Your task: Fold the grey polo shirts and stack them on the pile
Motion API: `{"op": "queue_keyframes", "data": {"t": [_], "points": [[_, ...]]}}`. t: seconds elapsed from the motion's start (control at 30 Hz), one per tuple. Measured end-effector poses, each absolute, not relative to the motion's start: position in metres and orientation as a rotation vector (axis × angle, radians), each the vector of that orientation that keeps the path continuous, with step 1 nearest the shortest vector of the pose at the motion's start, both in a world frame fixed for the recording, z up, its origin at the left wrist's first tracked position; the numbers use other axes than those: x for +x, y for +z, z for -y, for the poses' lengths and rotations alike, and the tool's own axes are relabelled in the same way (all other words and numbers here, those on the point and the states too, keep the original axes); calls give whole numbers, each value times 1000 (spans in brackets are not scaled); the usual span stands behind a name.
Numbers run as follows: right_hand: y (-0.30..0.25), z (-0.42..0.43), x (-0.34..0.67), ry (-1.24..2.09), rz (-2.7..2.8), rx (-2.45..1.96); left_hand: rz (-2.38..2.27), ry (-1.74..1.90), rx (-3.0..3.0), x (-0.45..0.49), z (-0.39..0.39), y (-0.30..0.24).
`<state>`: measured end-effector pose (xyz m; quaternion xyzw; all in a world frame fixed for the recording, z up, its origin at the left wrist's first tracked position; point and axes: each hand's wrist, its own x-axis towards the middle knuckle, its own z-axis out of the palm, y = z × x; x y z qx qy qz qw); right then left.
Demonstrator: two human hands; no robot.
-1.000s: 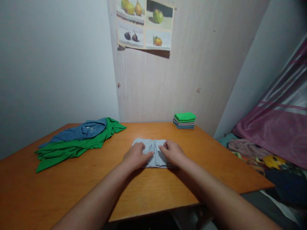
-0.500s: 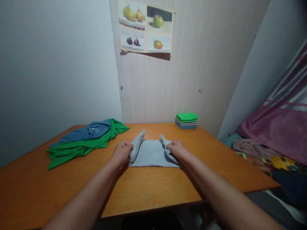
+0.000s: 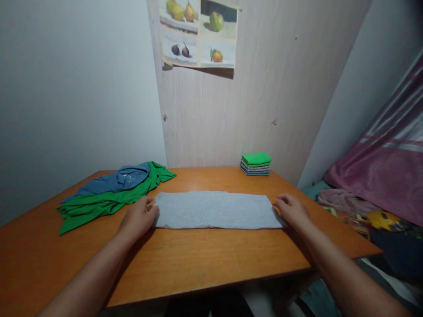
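A light grey folded garment [image 3: 213, 210] lies flat as a long strip across the table in front of me. My left hand [image 3: 140, 215] is at its left end, thumb and fingers bent and closed on the edge. At the opposite end my right hand [image 3: 292, 210] pinches the right edge, its fingers curled. The fingertips partly cover both ends of the cloth, which looks like a knit garment; its exact kind is hidden by the folding.
On the left of the wooden table [image 3: 205, 259] lie a crumpled green garment [image 3: 109, 204] and a blue garment [image 3: 115, 178]. A neat stack of folded clothes [image 3: 256, 164], green on top, stands at the back right. Beyond the right edge are a pink curtain [image 3: 380, 176] and piled fabrics.
The grey garment's two sides, earlier lifted and bunched in my hands, have been spread outward and lie flat. My left hand has moved left and my right hand right.
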<state>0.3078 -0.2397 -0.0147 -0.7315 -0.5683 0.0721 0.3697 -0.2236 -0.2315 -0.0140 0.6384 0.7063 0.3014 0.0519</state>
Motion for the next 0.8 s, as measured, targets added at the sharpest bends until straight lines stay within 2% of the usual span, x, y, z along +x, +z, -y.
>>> {"op": "queue_keyframes", "data": {"t": [0.13, 0.27, 0.37, 0.5, 0.67, 0.8], "points": [[-27, 236, 286, 62, 2016, -1860, -1976, 531, 2368, -205, 231, -16], [-41, 238, 284, 93, 2146, -2097, -2054, 223, 2322, -213, 238, -21], [-38, 234, 293, 49, 2152, -2141, -2111, 201, 2326, -226, 238, -15], [-22, 215, 288, -18, 2242, -1987, -2024, 284, 2446, -224, 225, -1], [-9, 186, 260, 119, 2330, -1776, -1945, 390, 2483, -202, 196, 2], [-3, 174, 247, 214, 2404, -1765, -1898, 270, 2495, -196, 176, 0]]}}
